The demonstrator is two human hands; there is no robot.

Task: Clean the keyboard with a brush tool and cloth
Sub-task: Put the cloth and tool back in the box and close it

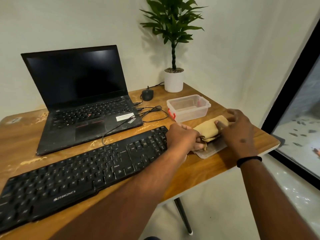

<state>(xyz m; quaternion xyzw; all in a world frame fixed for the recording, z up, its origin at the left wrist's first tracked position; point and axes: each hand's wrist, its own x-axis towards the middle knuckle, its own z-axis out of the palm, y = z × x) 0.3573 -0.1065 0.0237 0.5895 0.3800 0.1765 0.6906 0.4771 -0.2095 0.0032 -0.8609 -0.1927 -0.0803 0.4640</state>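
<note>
White walls meet in a corner behind a wooden bench (216, 170), with a dark-framed window along the right side. Both forearms reach forward from the lower edge of the view toward the bench's right end. The left hand (183, 139) is knuckles-up, its fingers curled under the near end of a folded tan cloth (210, 126), so its grip holds the cloth from the left; the fingertips are hidden beneath the fabric. The right hand (237, 130) comes in from the right with the wrist slightly raised, a black band around it; its thumb presses on top of the cloth and the fingers curl over the far edge, a narrow grip pinching the fabric. The cloth sits over a clear plastic lid (213, 149) lying flat on the bench. Something dark shows at the cloth's near edge, too hidden to name. The black keyboard (83, 172) lies diagonally across the bench, its right end just beside the left hand. Behind it stands an open laptop (83, 99) with a dark screen, a mouse (147, 94), a clear container (188, 108) with red clips, and a potted plant (173, 49) in the corner.
</note>
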